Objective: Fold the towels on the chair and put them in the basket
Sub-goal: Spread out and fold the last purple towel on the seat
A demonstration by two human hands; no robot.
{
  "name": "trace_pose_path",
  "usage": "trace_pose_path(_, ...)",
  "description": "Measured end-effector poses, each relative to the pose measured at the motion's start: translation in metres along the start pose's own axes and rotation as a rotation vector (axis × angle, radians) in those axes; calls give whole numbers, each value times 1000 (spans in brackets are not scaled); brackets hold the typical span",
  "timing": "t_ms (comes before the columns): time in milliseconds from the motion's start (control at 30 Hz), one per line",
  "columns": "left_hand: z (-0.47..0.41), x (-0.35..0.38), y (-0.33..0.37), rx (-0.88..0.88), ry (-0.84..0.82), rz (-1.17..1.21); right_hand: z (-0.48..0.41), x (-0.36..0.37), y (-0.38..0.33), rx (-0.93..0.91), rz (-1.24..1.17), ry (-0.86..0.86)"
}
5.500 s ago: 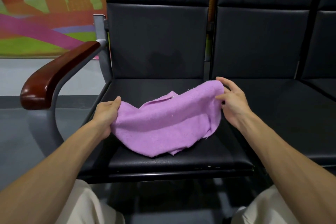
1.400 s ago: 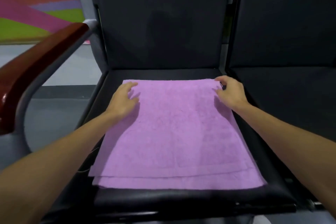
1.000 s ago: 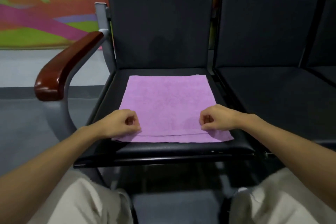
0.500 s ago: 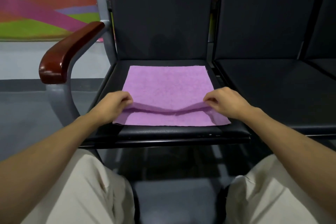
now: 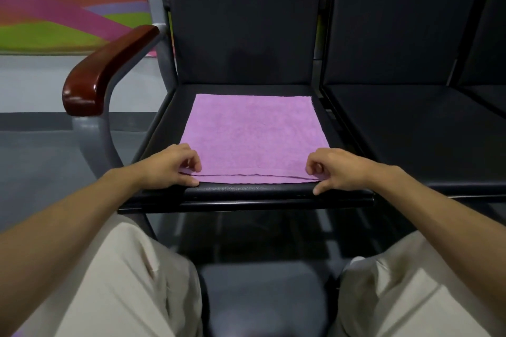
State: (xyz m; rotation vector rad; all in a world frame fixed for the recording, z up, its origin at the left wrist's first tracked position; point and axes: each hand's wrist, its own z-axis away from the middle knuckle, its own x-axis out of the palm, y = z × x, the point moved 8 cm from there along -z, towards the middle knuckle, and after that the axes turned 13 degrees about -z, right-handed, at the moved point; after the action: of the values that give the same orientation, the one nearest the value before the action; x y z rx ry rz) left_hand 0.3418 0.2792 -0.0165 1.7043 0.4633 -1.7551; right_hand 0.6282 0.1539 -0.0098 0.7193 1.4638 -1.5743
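Observation:
A purple towel lies flat on the black seat of the chair, folded into two layers with both edges showing along the front. My left hand has curled fingers at the towel's near left corner, with the thumb along its front edge. At the near right corner my right hand pinches in the same way, its thumb resting on the seat. No basket is in view.
A wooden armrest on a grey metal frame stands left of the seat. A second black seat adjoins on the right. My knees in light trousers are below the seat's front edge, over a grey floor.
Half a second ago both hands held the near edge of the top layer raised off the seat. That edge now lies flat at the front, and my hands have come back toward me.

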Motion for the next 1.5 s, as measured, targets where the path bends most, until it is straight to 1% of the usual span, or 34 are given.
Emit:
trace_pose_path(167,-9,-4,6,28,60,-116,-2,-7,3,0,-20,31)
trace_pose_path(267,-11,-11,2,-54,134,-27,-6,-10,2,-31,58,55)
trace_pose_path(333,-13,-16,-2,-116,197,20,-12,-10,8,2,38,61)
trace_pose_path(400,-19,-19,0,-141,237,16,-18,-9,20,61,-6,68)
trace_pose_path(500,-27,-16,5,-115,198,-4,-26,-11,31,122,-19,82)
trace_pose_path(600,-23,-12,0,-75,129,-74,-30,-21,27,104,-17,139)
trace_pose_path(633,-19,-12,-3,-80,116,-114,-30,-23,24,88,-13,153)
trace_pose_path(700,-13,-15,-14,-156,104,-144,-29,-23,23,85,2,155)
trace_pose_path(767,-9,-21,-23,-238,131,-113,-26,-20,24,97,-12,162)
trace_pose_path(833,-2,-31,-26,-298,231,-66,-22,-23,20,76,-88,215)
trace_pose_path(900,5,-42,-26,-345,350,-18,-19,-30,14,65,-228,282)
trace_pose_path(933,9,-47,-26,-363,399,29,-17,-32,11,52,-278,287)
trace_pose_path(1000,15,-56,-25,-375,484,92,-14,-34,5,11,-235,237)
trace_pose_path(1067,18,-60,-25,-367,535,116,-11,-31,6,0,-94,170)
trace_pose_path(1133,20,-58,-25,-349,517,164,-7,-30,12,5,-21,161)
trace_pose_path(1167,20,-55,-25,-332,489,173,-4,-33,12,-11,-25,201)
trace_pose_path(1233,23,-52,-24,-307,464,172,5,-44,4,-57,-91,334)
trace_pose_path(1300,31,-57,-24,-311,509,253,14,-54,0,-68,-214,435)
trace_pose_path(1400,45,-70,-18,-307,596,436,24,-62,-7,-56,-299,513)
trace_pose_path(1467,49,-76,-6,-271,590,455,28,-66,-8,-35,-327,536)
trace_pose_path(1500,51,-76,1,-248,563,433,30,-66,-9,-21,-347,516)
